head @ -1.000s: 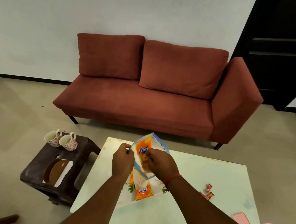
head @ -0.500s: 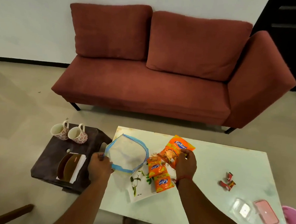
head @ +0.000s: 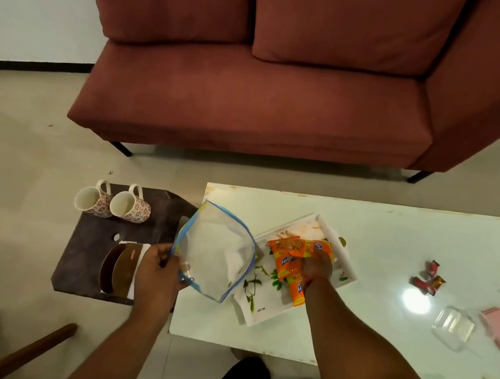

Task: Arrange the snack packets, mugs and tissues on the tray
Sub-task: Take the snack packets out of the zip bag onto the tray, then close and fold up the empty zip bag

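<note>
A white tray (head: 337, 244) with a leaf print lies on the white table (head: 386, 241). Three orange snack packets sit in the tray: one (head: 284, 257) to the left, one (head: 297, 290) nearer me, and one (head: 312, 248) laid across the top under my right hand (head: 317, 265), whose fingers press on it. My left hand (head: 157, 274) grips the edge of a clear zip bag (head: 214, 251) with a blue rim, held over the tray's left end. Two floral mugs (head: 91, 201) (head: 130, 207) lie on their sides on a dark stool (head: 93, 238), beside a tissue holder (head: 119, 267).
A red sofa (head: 263, 102) stands behind the table. Small wrapped candies (head: 427, 280), a clear plastic box (head: 452, 327) and its pink lid (head: 498, 324) lie at the table's right. A wooden leg (head: 28, 348) shows at bottom left.
My right hand has taken the last orange packet out of the bag and lowered it onto the tray with the others. My left hand has swung the empty bag leftward. The view tilted down.
</note>
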### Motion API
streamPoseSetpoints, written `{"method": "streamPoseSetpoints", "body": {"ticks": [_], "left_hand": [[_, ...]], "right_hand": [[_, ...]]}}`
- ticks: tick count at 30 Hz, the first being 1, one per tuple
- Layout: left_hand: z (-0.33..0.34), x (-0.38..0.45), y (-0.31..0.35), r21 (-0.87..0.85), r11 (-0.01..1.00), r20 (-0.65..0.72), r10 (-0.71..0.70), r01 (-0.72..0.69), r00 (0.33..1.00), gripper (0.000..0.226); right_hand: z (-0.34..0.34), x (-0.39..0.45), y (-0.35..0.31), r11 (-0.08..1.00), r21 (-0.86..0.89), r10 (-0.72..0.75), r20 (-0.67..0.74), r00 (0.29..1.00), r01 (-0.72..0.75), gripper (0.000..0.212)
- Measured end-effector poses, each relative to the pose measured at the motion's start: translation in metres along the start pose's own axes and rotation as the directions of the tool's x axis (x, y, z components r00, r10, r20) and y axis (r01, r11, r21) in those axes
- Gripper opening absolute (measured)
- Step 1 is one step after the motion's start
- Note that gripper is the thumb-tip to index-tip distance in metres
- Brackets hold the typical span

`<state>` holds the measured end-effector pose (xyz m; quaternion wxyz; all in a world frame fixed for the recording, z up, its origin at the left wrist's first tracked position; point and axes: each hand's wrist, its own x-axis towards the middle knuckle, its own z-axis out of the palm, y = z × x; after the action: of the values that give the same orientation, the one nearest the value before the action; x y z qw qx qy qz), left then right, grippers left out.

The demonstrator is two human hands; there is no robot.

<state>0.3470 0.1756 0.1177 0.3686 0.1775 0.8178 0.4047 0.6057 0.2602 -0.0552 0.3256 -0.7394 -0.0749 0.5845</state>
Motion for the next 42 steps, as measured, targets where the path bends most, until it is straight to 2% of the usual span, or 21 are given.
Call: {"method": "streamPoseSetpoints", "body": {"ticks": [1, 4, 7, 11, 15, 18, 20, 23, 26, 28, 32, 35, 39, 42], "left_hand": [[0.002, 0.000, -0.001, 0.002, 1.000, 0.014, -0.006, 0.006, 1.000, 0.016], [0.012, -0.008, 0.003, 0.011, 1.000, 0.054, 0.011, -0.012, 0.998, 0.019], [0.026, -0.019, 0.010, 0.009, 1.000, 0.088, 0.011, -0.012, 0.996, 0.018], [0.049, -0.038, 0.021, 0.032, 0.999, 0.102, 0.005, -0.008, 0.995, 0.018], [0.078, -0.071, 0.036, 0.023, 0.998, 0.068, 0.054, -0.056, 0.996, 0.015], [0.101, -0.099, 0.050, 0.011, 0.998, 0.056, 0.067, -0.068, 0.996, 0.014], [0.117, -0.120, 0.059, -0.031, 0.998, 0.067, 0.065, -0.063, 0.996, 0.013], [0.141, -0.149, 0.072, -0.052, 0.996, 0.095, 0.076, -0.071, 0.993, 0.012], [0.164, -0.177, 0.081, -0.037, 0.993, 0.105, 0.114, -0.110, 0.988, 0.009], [0.177, -0.191, 0.085, -0.031, 0.992, 0.129, 0.122, -0.119, 0.984, 0.010], [0.190, -0.214, 0.099, -0.067, 0.996, 0.236, 0.067, -0.052, 0.969, 0.023], [0.190, -0.224, 0.110, -0.058, 0.996, 0.282, 0.080, -0.066, 0.956, 0.022], [0.185, -0.226, 0.125, -0.051, 0.996, 0.308, 0.084, -0.071, 0.948, 0.035], [0.181, -0.214, 0.134, -0.099, 0.995, 0.262, 0.032, -0.006, 0.965, 0.039]], "right_hand": [[-0.003, 0.001, 0.001, 0.999, 0.002, 0.033, 0.016, 0.999, -0.033, 0.040], [-0.018, -0.004, -0.004, 0.996, -0.092, 0.007, 0.008, 1.000, -0.006, 0.044], [-0.036, -0.024, -0.019, 0.999, -0.054, 0.010, 0.077, 0.997, -0.006, 0.032], [-0.052, -0.050, -0.045, 0.994, -0.074, -0.064, 0.164, 0.984, 0.077, 0.011], [-0.067, -0.105, -0.088, 0.961, -0.093, -0.219, 0.310, 0.925, 0.259, 0.016], [-0.086, -0.137, -0.112, 0.895, -0.103, -0.353, 0.428, 0.832, 0.433, 0.029], [-0.104, -0.147, -0.122, 0.799, -0.192, -0.437, 0.467, 0.769, 0.570, 0.028], [-0.126, -0.151, -0.141, 0.523, -0.388, -0.573, 0.498, 0.651, 0.758, 0.018], [-0.146, -0.157, -0.156, 0.333, -0.483, -0.621, 0.534, 0.574, 0.810, 0.025], [-0.155, -0.161, -0.163, 0.246, -0.514, -0.636, 0.554, 0.537, 0.822, 0.028], [-0.168, -0.173, -0.169, 0.010, -0.530, -0.658, 0.635, 0.405, 0.848, 0.031], [-0.173, -0.186, -0.169, -0.095, -0.492, -0.641, 0.696, 0.325, 0.866, 0.028], [-0.172, -0.199, -0.169, -0.262, -0.421, -0.594, 0.780, 0.199, 0.868, 0.038], [-0.170, -0.204, -0.167, -0.369, -0.378, -0.604, 0.792, 0.090, 0.849, 0.030]]}}
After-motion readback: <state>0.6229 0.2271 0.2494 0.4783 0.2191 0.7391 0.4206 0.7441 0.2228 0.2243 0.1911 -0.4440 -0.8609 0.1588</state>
